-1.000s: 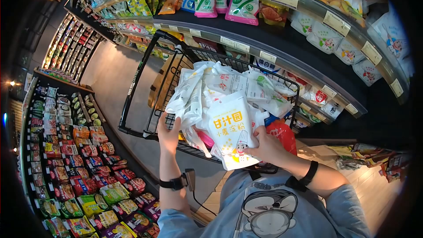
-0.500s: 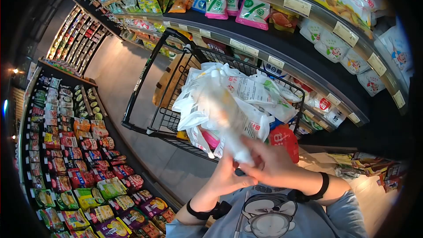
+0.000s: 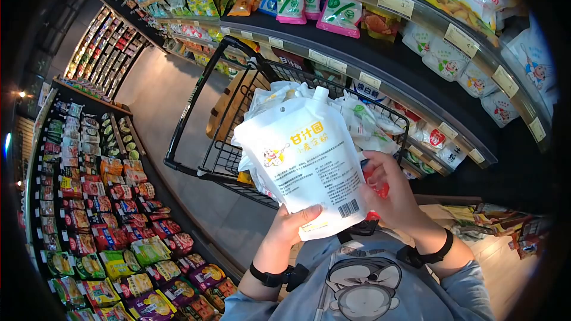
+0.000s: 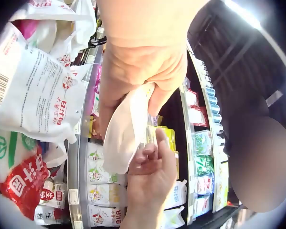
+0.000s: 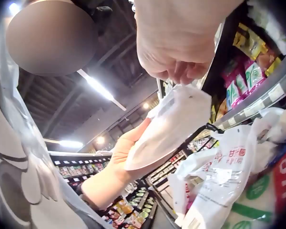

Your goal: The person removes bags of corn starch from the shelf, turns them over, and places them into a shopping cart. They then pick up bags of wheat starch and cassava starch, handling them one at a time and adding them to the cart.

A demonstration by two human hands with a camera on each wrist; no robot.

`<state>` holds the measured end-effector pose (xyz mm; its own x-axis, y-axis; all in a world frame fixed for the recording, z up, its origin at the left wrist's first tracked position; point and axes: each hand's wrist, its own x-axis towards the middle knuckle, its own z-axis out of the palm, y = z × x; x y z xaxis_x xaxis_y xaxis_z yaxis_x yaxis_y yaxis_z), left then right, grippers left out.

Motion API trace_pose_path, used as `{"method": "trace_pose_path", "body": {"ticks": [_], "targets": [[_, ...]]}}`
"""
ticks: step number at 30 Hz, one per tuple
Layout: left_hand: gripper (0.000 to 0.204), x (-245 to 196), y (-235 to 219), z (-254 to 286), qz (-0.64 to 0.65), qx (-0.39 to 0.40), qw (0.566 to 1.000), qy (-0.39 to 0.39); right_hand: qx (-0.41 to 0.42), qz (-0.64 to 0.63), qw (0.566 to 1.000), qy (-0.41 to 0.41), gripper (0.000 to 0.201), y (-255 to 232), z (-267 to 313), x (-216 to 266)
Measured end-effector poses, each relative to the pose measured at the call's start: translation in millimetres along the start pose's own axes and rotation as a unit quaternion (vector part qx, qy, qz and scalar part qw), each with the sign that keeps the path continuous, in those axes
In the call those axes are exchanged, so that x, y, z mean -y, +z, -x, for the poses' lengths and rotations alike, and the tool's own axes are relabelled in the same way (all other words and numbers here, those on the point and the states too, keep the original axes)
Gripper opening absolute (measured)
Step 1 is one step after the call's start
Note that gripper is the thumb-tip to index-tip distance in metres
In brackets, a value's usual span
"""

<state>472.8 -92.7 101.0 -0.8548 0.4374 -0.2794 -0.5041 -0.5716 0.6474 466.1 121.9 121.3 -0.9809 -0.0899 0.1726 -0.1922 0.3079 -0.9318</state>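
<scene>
A white spouted pouch of wheat starch (image 3: 309, 160), printed with orange lettering, a cartoon chef and a barcode, is held up above the loaded cart in the head view. My left hand (image 3: 291, 226) grips its lower left edge, thumb on the printed face and fingers behind. In the left wrist view the left hand (image 4: 138, 71) pinches the pouch (image 4: 126, 133) from above. My right hand (image 3: 386, 190) is at the pouch's right edge, fingers loosely bent. The right wrist view shows the right hand (image 5: 181, 52) with fingertips right at the pouch's edge.
The black wire shopping cart (image 3: 178, 169) holds several white pouches (image 3: 363, 119) and a red bag (image 3: 376, 184). Curved shelves (image 3: 285, 27) with price tags run close along its far side. A low display of packaged food (image 3: 119, 214) lines the left, across the aisle floor (image 3: 148, 95).
The pouch has been turned over from its chef front to its text-and-barcode back. My left hand came from the cart's left side to grip the pouch; my right hand's fingers have loosened from it.
</scene>
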Motion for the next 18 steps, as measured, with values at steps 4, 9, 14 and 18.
{"method": "trace_pose_path", "body": {"ticks": [4,9,14,18], "targets": [[0.055,0,-8,1,0.008,-0.002,0.999,-0.033,0.168,-0.238,0.935,0.201,0.046,-5,8,-13],[0.057,-3,-8,3,0.017,0.011,0.999,-0.042,0.185,-0.347,0.896,0.205,0.041,1,13,-14],[0.063,-4,-14,4,0.011,0.043,0.998,-0.036,0.201,-0.353,0.885,0.228,0.04,0,15,-24],[0.065,-5,-18,4,0.042,0.057,0.997,-0.031,0.201,-0.358,0.882,0.233,0.038,-1,14,-24]]}}
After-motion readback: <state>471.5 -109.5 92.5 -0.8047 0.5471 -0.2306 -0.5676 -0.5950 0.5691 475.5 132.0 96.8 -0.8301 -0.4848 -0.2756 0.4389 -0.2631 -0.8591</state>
